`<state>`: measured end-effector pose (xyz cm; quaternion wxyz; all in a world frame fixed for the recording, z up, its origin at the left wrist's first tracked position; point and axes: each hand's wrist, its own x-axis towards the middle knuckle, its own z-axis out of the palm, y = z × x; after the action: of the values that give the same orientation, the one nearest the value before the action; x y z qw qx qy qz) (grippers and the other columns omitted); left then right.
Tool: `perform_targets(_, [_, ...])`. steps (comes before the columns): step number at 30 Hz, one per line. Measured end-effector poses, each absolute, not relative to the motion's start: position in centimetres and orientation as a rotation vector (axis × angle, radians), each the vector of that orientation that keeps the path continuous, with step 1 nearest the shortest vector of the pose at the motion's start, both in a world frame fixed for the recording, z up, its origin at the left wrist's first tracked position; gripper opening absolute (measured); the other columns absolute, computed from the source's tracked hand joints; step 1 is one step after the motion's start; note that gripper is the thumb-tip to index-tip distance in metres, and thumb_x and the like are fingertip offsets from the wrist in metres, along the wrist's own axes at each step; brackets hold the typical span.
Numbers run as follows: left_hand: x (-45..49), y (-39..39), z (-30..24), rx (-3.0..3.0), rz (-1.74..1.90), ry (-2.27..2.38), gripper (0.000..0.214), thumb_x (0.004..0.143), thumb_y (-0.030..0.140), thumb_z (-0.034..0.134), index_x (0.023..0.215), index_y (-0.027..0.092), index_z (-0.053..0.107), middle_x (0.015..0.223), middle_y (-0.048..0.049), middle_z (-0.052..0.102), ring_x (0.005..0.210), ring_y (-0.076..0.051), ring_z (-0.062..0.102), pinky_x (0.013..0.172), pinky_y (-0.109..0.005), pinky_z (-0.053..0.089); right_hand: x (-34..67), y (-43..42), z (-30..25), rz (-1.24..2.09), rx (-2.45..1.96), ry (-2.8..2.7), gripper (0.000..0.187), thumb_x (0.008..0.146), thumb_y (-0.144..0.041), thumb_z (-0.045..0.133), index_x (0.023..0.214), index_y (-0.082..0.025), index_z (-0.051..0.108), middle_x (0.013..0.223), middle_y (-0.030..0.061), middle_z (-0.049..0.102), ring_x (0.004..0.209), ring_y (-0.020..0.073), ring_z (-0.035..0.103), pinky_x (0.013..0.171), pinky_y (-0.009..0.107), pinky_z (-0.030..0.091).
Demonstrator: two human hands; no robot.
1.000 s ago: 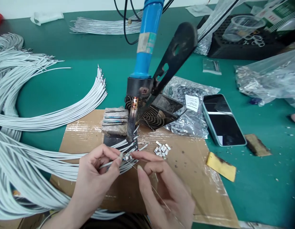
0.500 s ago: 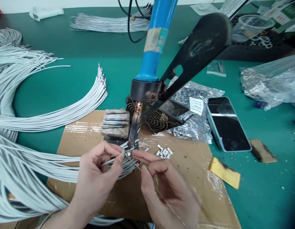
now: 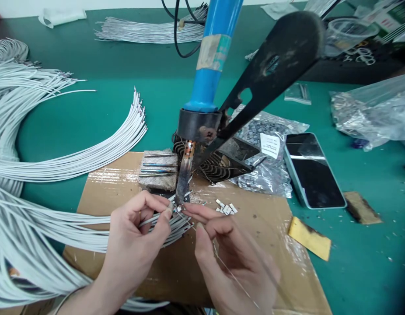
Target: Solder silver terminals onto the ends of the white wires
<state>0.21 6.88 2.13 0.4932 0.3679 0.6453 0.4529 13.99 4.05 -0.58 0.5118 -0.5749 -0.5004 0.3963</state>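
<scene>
My left hand [image 3: 137, 238] pinches a white wire between thumb and forefinger, its end just under the tip of a blue-handled soldering iron [image 3: 183, 183] held in a black stand. A tiny white piece [image 3: 179, 209] sits at that tip, between the fingertips of both hands; exactly how it is held is hidden. Curled closed, my right hand [image 3: 233, 258] grips a thin strand of solder wire [image 3: 237, 280], which runs up to the iron tip and trails down across the palm. Several more white wires [image 3: 81, 227] pass beneath my left hand.
Small white pieces [image 3: 226, 208] lie on the cardboard [image 3: 268, 249] right of the tip. Behind stand a block with metal rods [image 3: 158, 170] and a black coil holder [image 3: 218, 164]. A phone [image 3: 315, 173], yellow sponge [image 3: 309, 238] and parts bag [image 3: 268, 127] are on the right.
The wire end and tiny white piece have come slightly closer to the iron tip. My right hand has shifted a little right and down, still holding the solder wire.
</scene>
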Motion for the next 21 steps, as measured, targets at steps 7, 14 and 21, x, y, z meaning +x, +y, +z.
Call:
perform_targets(7, [0.04, 7.19, 2.2, 0.903, 1.103, 1.511, 0.012, 0.074, 0.012, 0.079, 0.067, 0.015, 0.07, 0.083, -0.0031, 0.08, 0.06, -0.006, 0.065, 0.054, -0.009, 0.048, 13.88, 4.34, -0.34, 1.036, -1.37, -1.091, 0.02, 0.094, -0.017, 0.065, 0.078, -0.027, 0.057, 0.112, -0.0014, 0.082, 0.1, 0.018, 0.079, 0.093, 0.031, 0.057])
perform_targets(14, [0.04, 7.49, 2.41, 0.922, 1.101, 1.513, 0.014, 0.075, 0.012, 0.079, 0.065, 0.016, 0.069, 0.082, -0.0014, 0.08, 0.053, -0.003, 0.059, 0.051, -0.008, 0.045, 13.85, 4.58, -0.15, 1.014, -1.357, -1.081, 0.019, 0.093, -0.017, 0.066, 0.078, -0.026, 0.058, 0.112, -0.0005, 0.082, 0.101, 0.017, 0.079, 0.091, 0.028, 0.057])
perform_targets(21, [-0.34, 7.4, 2.27, 0.946, 1.073, 1.512, 0.015, 0.081, 0.014, 0.077, 0.069, 0.016, 0.068, 0.087, -0.0026, 0.08, 0.055, -0.003, 0.056, 0.051, -0.009, 0.043, 13.8, 4.67, 0.01, 0.988, -1.366, -1.085, 0.019, 0.093, -0.016, 0.066, 0.078, -0.026, 0.058, 0.11, 0.0017, 0.083, 0.1, 0.0193, 0.079, 0.09, 0.031, 0.058])
